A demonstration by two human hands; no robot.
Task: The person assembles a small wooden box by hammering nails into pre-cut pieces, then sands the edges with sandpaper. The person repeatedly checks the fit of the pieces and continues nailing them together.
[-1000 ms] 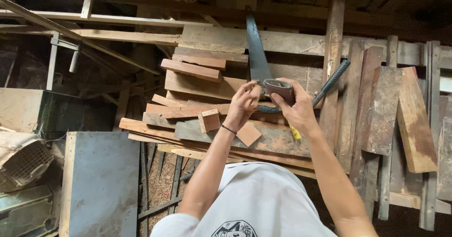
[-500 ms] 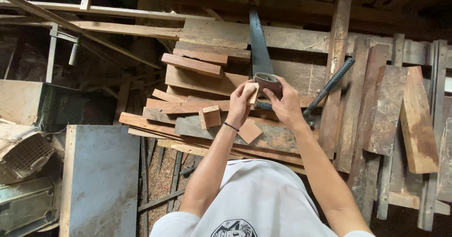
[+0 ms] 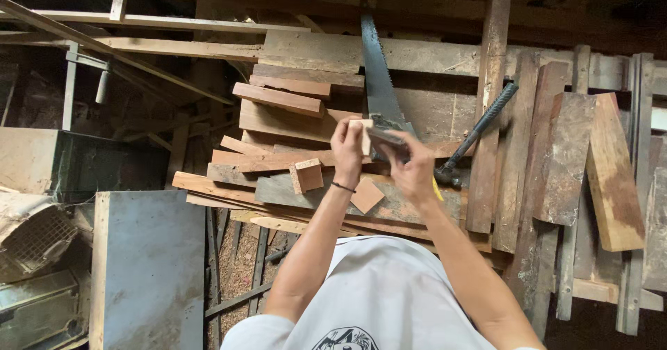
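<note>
Head view: left hand [image 3: 349,145] pinches a small pale wooden block [image 3: 364,136]; right hand [image 3: 411,171] grips a grey folded sheet [image 3: 386,141] against it, above the stacked brown planks [image 3: 292,124]. Beyond lies a dark steel handsaw blade [image 3: 376,79].

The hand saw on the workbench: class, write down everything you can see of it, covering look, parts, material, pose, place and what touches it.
The hand saw lies flat on the pile of planks, its long, dark, dull metal blade running from a narrow tip at the far side toward the person. Teeth show along its left edge. It widens toward the near end, where the left hand and right hand with a small wood block cover it, so the handle is hidden. Whether either hand touches it cannot be told.
</note>
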